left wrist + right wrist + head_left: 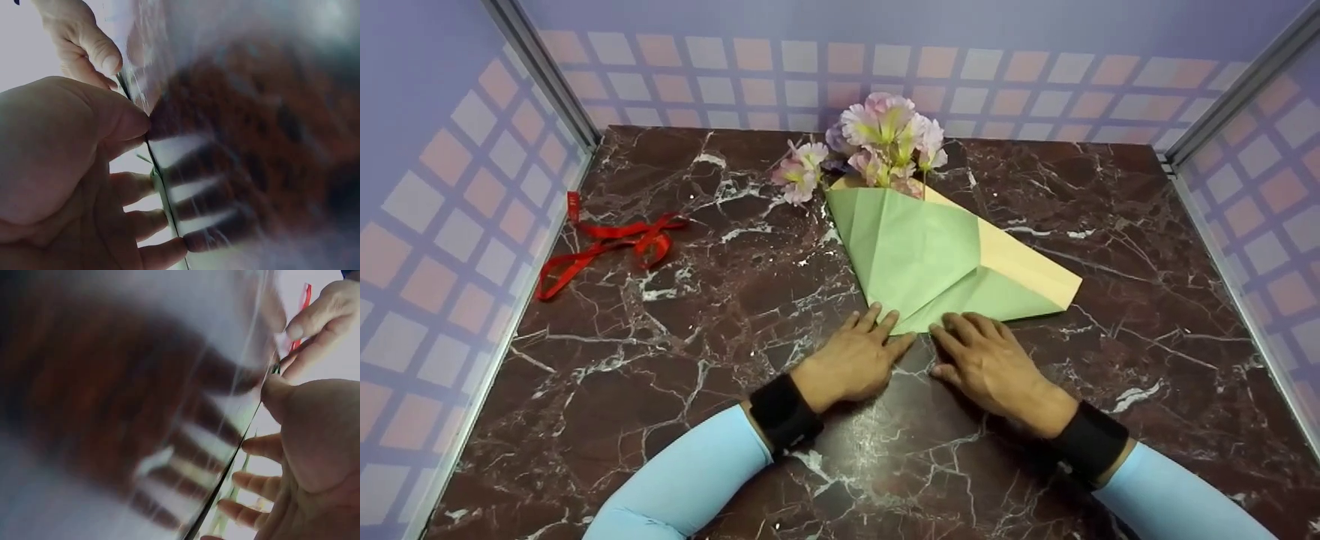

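Observation:
A green sheet of wrapping paper (926,232) with a cream inner side lies folded into a cone on the table. Pink and white artificial flowers (885,131) stick out of its far end. At the cone's near tip, my left hand (851,364) presses its fingertips on the paper's left edge. My right hand (997,371) lies just right of it, fingers extended onto the near folded edge. Both wrist views show the palms from low at the table surface, with the fingertips along the thin paper edge. Neither hand is wrapped round anything.
A loose red ribbon (611,231) lies curled at the left side of the table. The dark marbled tabletop (720,442) reflects light. Tiled-pattern panels (705,67) enclose the back and both sides.

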Tool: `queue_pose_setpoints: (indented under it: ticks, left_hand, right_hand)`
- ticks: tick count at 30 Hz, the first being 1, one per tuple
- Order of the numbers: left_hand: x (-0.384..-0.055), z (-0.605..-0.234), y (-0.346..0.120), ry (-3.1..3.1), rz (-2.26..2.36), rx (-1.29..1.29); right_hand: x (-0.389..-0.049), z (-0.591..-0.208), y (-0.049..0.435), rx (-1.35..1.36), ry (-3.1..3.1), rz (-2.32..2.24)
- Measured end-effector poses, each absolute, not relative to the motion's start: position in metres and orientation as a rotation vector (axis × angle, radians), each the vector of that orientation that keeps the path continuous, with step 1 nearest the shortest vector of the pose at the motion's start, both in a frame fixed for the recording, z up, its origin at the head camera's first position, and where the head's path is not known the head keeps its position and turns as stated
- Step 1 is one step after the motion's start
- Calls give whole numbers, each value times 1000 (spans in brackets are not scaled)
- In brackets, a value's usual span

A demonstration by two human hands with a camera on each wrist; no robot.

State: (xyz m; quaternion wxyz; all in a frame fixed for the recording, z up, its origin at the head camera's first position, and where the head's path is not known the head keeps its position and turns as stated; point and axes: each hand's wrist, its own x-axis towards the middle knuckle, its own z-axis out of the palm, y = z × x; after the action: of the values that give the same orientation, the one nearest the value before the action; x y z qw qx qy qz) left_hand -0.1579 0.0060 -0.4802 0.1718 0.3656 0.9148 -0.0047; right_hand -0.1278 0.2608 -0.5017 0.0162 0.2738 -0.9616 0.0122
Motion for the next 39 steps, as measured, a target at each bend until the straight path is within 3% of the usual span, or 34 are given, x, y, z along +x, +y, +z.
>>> queue_pose_setpoints:
  ticks: [5,15,19,26,31,39]
  left_hand:
    - [-157,-480,7,2595,-14,1038]
    - [-158,-479,6,2570,22,1022]
    - [-159,-477,8,2566,25,1001]
    - [-161,-474,18,2684,-57,1031]
    - [-165,-475,26,2785,-136,1032]
    - [-174,-474,40,2839,-290,1028]
  right_hand:
    - [-126,-500,283,819,-3119,57]
    - [-131,-493,379,343,-3301,227]
    - [-140,-492,381,227,-3181,298]
    - [-169,-480,368,-389,-3206,590]
    - [-182,-486,364,-654,-2957,1129]
    - [-187,-492,366,-669,-2876,1265]
